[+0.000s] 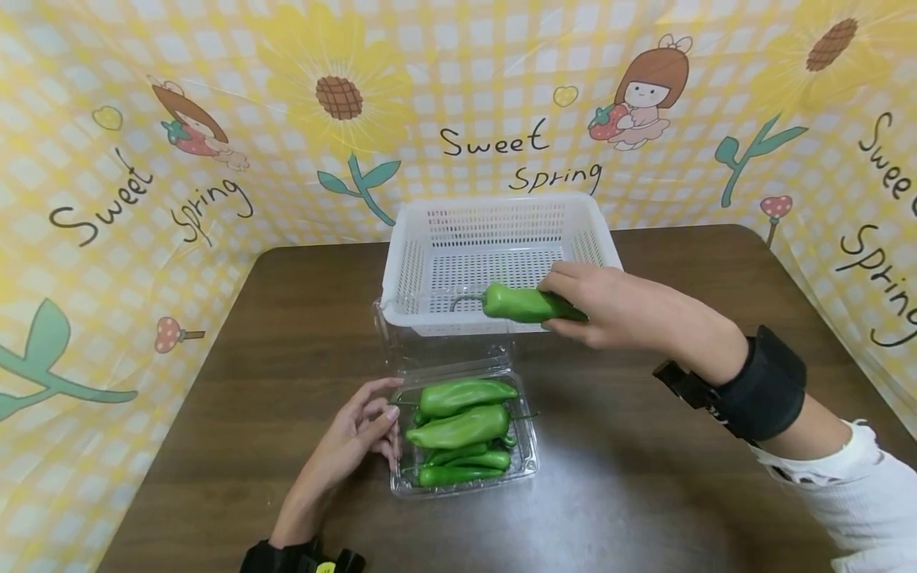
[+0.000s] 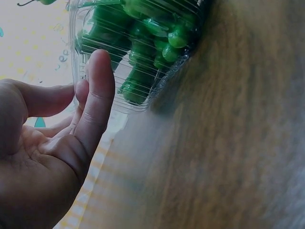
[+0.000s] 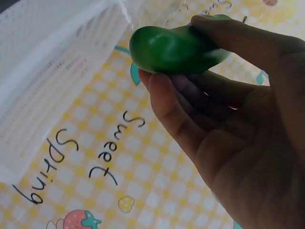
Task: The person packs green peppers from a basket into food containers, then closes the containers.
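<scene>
In the head view, my right hand [image 1: 609,306] holds a green pepper [image 1: 521,303] over the front rim of a white perforated basket [image 1: 494,325]. The pepper lies sideways with its stem to the left; the right wrist view shows the thumb above and fingers below the pepper [image 3: 171,50]. My left hand [image 1: 351,434] is at the left side of a clear plastic box [image 1: 528,469], which holds several green peppers [image 1: 458,428]. In the left wrist view, the thumb meets the rim of the box and the index finger lies along its outer wall.
The clear lid [image 1: 447,354] stands open behind the box, leaning toward the basket. All this sits on a brown wooden table [image 1: 301,334]. A yellow checked cloth [image 1: 444,72] with printed flowers and lettering hangs around the back and sides.
</scene>
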Motion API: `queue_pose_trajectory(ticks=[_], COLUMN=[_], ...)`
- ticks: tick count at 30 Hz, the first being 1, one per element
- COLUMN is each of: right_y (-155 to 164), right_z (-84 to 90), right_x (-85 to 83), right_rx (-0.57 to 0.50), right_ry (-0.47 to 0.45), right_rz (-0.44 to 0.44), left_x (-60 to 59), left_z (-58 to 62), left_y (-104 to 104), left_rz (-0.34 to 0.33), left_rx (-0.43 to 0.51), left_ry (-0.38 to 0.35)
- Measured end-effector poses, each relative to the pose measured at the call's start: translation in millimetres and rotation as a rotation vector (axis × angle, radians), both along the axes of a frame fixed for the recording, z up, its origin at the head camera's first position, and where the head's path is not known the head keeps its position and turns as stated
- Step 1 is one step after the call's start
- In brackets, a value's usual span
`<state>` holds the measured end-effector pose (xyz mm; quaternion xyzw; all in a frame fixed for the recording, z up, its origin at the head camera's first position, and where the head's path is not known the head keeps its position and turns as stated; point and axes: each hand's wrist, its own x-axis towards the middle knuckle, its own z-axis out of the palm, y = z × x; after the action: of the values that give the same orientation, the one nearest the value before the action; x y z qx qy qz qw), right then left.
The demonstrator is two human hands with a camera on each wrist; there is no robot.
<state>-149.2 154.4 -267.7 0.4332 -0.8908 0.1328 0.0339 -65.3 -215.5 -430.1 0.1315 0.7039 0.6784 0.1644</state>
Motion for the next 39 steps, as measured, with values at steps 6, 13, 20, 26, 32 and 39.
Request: queue_pose_trajectory(ticks=[6,13,20,26,32,39], right_y=[-6,-15,-25,-33,-43,-52], right_z=[-9.9,-22.5,-38.3,-51.8,-70.0,-82.7], right_x=[16.8,37.1,50.8,60.3,69.9,78.2], right_rx=[0.006,0.017,0.074,0.084,0.044,0.018], right_ry=[0.031,-0.004,-0.01,0.043,0.169,0.271], right_rz=[0.061,0.115,0.14,0.157,0.245,0.284], left_x=[0.1,1.0,1.1,0.3,0.3,0.6], left_z=[-1.6,-1.6,-0.3,0.1,0.6,0.6], left_y=[-1,0,0,0,1,0], left_rz=[0.0,0.001,0.022,0.021,0.028,0.037], left_rx=[0.008,0.001,-0.005,-0.007,-0.007,-0.009], left_ry=[0.005,-0.004,-0.017,-0.013,-0.025,-0.028])
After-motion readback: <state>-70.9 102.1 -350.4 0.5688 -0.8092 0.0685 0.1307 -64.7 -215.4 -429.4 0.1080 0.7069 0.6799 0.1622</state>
